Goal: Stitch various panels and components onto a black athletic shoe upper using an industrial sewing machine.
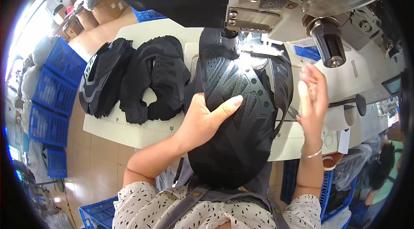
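Observation:
A black shoe upper (235, 117) with glossy grey overlays and small punched holes lies under the sewing machine's lit needle area (254, 58). Its rounded end hangs over the table edge toward my apron. My left hand (211, 114) grips the upper's left side, thumb on top and fingers underneath. Right of the upper, my right hand (312, 95) is raised beside the machine, its fingers stretched upward and slightly blurred. A dark pointed piece (294, 113) shows by its palm; I cannot make out what it is. A black strip of the upper (282, 86) curves between the machine and this hand.
Two stacks of black shoe uppers, one at the far left (105, 80) and one nearer (161, 73), lie on the pale table (129, 132). Blue crates (49, 95) stand at left. The machine head (276, 13) overhangs the work. Another person (388, 173) is at right.

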`<state>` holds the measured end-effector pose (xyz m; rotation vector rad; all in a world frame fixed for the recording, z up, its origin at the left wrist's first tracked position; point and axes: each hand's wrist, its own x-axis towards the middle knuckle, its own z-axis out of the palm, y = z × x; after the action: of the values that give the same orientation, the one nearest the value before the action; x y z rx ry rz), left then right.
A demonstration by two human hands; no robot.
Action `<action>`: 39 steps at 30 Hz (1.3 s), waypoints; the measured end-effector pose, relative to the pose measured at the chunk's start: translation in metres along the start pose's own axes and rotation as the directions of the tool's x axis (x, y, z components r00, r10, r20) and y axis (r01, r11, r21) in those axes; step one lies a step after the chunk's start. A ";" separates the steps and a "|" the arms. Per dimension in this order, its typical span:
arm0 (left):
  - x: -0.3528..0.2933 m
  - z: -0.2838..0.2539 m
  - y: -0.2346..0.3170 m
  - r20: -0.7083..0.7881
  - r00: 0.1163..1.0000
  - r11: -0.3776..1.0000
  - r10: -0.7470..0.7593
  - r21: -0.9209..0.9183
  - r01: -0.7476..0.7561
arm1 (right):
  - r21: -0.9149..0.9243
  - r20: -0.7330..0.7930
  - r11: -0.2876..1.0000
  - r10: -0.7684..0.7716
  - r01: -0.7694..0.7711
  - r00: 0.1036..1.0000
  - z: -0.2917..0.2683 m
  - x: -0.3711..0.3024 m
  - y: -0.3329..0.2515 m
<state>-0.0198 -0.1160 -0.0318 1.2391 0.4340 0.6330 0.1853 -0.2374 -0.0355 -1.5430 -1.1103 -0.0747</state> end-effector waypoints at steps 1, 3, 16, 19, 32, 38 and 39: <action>0.000 -0.002 0.001 0.005 0.998 0.998 -0.062 -0.011 0.062 | 0.001 0.001 1.000 0.000 0.000 1.000 0.001 0.001 0.003; 0.001 -0.003 0.007 -0.010 0.997 0.997 -0.070 -0.014 0.070 | 0.422 0.288 0.823 0.275 -0.379 0.917 0.005 0.005 0.005; -0.032 -0.011 0.002 -0.124 0.992 0.999 -0.037 -0.027 0.034 | 0.459 0.189 0.829 0.261 -0.321 0.947 0.006 -0.052 -0.028; -0.032 -0.020 0.006 -0.154 0.987 0.999 -0.041 -0.008 0.041 | 0.397 0.072 0.878 0.259 -0.266 0.963 0.011 -0.066 -0.036; 0.011 -0.034 0.029 -0.124 0.992 0.998 0.017 0.060 -0.009 | 0.437 0.023 0.871 0.241 -0.226 0.970 0.023 -0.033 -0.020; 0.034 -0.039 0.026 -0.139 0.984 0.993 0.107 0.054 -0.101 | 0.503 0.006 0.821 0.308 -0.269 0.951 0.029 -0.008 -0.013; 0.038 -0.041 0.025 -0.130 0.979 0.983 0.159 0.109 -0.145 | 0.509 0.029 0.808 0.327 -0.296 0.944 0.029 -0.005 -0.013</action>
<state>-0.0223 -0.0565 -0.0185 1.3361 0.4936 0.8402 0.1594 -0.2192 -0.0384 -1.2084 -0.7317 0.3715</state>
